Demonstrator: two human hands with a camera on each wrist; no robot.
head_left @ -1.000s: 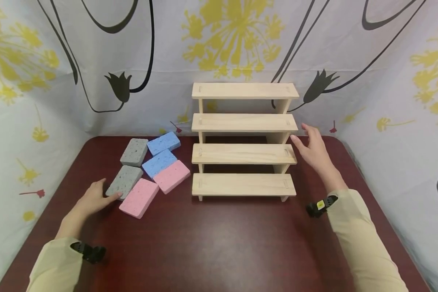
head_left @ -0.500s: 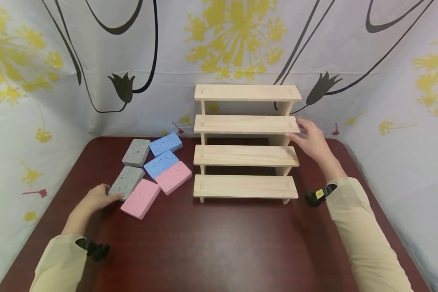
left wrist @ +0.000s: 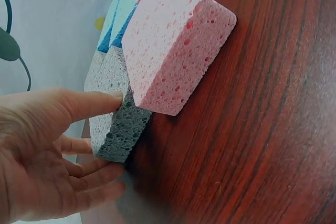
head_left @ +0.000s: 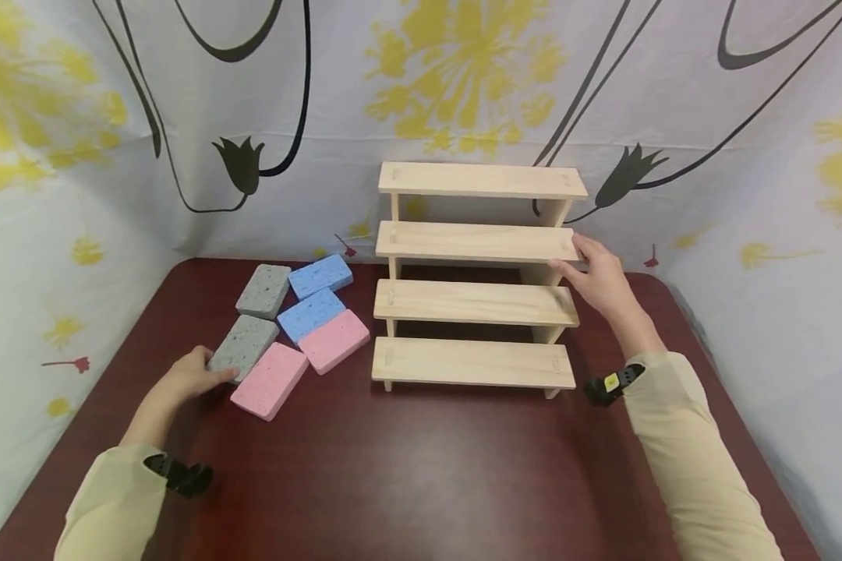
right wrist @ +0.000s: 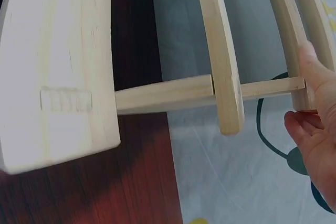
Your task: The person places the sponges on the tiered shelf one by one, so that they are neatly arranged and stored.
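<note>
In the head view, my left hand [head_left: 188, 375] is at the near end of the closer grey sponge [head_left: 247, 343]. The left wrist view has its thumb laid on that sponge and the other fingers bent round the far side and edge. A pink sponge [left wrist: 170, 45] leans close against the grey one. My right hand [head_left: 602, 279] grips the right end of the second tier from the top on a stepped wooden shelf [head_left: 475, 302], with four slats one above another. In the right wrist view, the thumb lies over the slat end and the fingers are beneath it.
Behind the held sponge lie another grey sponge [head_left: 263, 291], two blue sponges [head_left: 312, 313] and a second pink sponge [head_left: 334, 341], bunched at the back left of the dark red table [head_left: 393, 475]. A patterned cloth [head_left: 337, 93] hangs around the back and sides.
My right hand has moved in from beside the shelf to the end of its second tier and gripped it; the shelf is slightly turned. My left hand has closed in on the grey sponge.
</note>
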